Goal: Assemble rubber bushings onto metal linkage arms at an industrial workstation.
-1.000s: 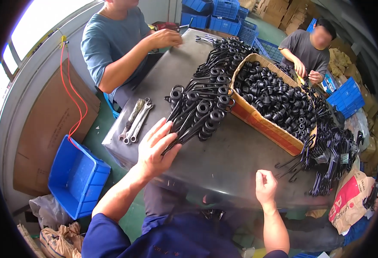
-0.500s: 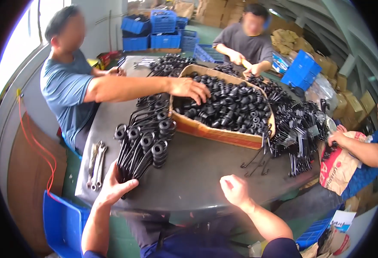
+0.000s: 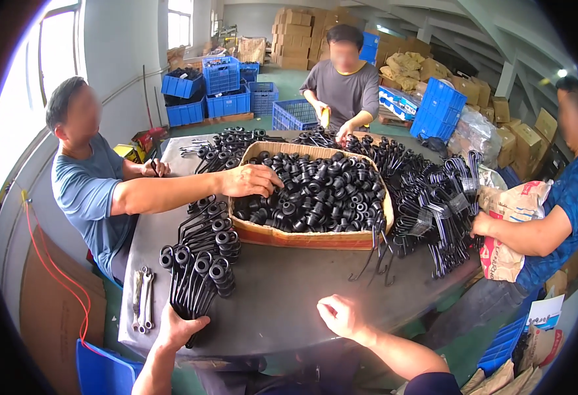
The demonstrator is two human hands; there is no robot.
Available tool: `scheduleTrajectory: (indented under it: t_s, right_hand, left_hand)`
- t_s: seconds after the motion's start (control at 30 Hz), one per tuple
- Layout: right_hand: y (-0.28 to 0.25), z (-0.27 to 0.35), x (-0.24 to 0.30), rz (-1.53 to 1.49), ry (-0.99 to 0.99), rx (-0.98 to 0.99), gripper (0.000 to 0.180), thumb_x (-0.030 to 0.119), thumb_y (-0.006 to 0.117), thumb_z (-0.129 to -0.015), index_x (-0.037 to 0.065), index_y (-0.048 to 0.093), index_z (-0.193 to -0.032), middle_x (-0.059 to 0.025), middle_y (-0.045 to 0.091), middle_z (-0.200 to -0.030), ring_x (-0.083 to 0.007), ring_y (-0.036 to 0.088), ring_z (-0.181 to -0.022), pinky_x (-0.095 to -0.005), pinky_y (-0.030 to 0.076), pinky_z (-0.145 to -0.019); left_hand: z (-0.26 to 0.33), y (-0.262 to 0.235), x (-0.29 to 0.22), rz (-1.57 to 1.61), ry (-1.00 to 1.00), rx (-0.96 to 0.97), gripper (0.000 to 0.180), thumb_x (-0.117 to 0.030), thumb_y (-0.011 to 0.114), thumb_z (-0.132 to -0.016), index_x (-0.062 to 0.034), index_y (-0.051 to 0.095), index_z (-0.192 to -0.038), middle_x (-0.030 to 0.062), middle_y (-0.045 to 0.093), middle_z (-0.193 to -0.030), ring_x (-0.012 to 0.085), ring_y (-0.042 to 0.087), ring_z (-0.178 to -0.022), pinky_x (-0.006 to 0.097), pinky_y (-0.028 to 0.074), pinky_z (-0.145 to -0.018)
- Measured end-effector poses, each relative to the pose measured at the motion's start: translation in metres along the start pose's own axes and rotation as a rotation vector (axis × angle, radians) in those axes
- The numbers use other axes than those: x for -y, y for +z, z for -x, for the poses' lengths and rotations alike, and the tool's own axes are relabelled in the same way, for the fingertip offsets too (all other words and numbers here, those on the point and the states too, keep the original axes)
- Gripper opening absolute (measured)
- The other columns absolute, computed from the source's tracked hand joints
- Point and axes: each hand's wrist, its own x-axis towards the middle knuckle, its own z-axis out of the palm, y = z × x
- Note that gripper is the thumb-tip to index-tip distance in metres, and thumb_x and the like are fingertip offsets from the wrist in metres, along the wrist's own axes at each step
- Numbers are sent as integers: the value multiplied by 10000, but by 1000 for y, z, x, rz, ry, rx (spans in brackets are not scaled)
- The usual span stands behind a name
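My left hand (image 3: 178, 324) grips the lower ends of a bundle of thin black metal rods (image 3: 195, 289) with ringed black rubber bushings on their far ends. The thumb lies across the rods, and the fingers behind them are mostly hidden. To the right, my right hand (image 3: 343, 316) hovers over the near part of the table with its fingers curled in. Whatever it might hold is hidden. Beyond both hands stands an open cardboard box (image 3: 302, 238) full of black rubber bushings (image 3: 322, 191). A person's hand (image 3: 253, 181) reaches into its left side.
Several wrenches (image 3: 145, 299) lie left of my rods on the dark table (image 3: 269, 289). Hooked black rods (image 3: 434, 204) are heaped right of the box. One person works at the far side; another, at right, holds a paper sack (image 3: 503, 260). A blue bin (image 3: 108, 372) stands lower left.
The view has tilted up, so the table sits lower and more of the room shows. My hands keep nearly the same pose. The person at right has come further into view with the sack.
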Motion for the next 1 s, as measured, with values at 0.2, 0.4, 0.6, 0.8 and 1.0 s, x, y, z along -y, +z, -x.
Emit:
scheduleTrajectory:
  t_s: [0.2, 0.4, 0.6, 0.8, 1.0]
  right_hand:
    - [0, -3, 2, -26, -9, -13, 72, 65, 707, -822, 83, 654, -867, -86, 677, -767, -279, 676, -669, -368, 541, -599]
    - [-2, -2, 4, -8, 19, 6, 67, 66, 722, -806, 75, 667, -844, -78, 667, -735, -259, 654, -619, -355, 524, -570]
    - [3, 0, -1, 14, -23, -16, 74, 61, 727, -793, 68, 663, -828, -69, 638, -694, -237, 623, -571, -342, 503, -541]
    - [0, -4, 7, 73, -57, -7, 75, 55, 720, -791, 70, 656, -827, -68, 637, -704, -251, 629, -587, -357, 509, -555]
    - [0, -2, 10, 114, -56, -10, 75, 56, 712, -795, 73, 646, -825, -75, 639, -716, -274, 642, -617, -376, 518, -570]
  left_hand:
    - [20, 8, 0, -32, -64, -52, 641, -131, 858, -613, 34, 600, -1177, 82, 671, -1044, 174, 612, -937, 322, 501, -882]
    - [25, 15, -1, -59, -50, -24, 758, -156, 865, -618, 25, 525, -1270, 100, 641, -1151, 182, 592, -1056, 332, 465, -970]
    - [26, 4, -1, 86, -6, 90, 850, -205, 928, -651, 20, 473, -1332, 89, 604, -1215, 185, 551, -1131, 343, 429, -1026]
    - [20, -20, 16, 349, -241, 273, 726, -164, 923, -680, -21, 524, -1269, 35, 615, -1112, 147, 562, -1020, 317, 465, -932]
    - [14, -13, 15, 497, -383, 333, 604, -140, 922, -678, -24, 581, -1162, 13, 644, -1008, 127, 589, -924, 292, 483, -858]
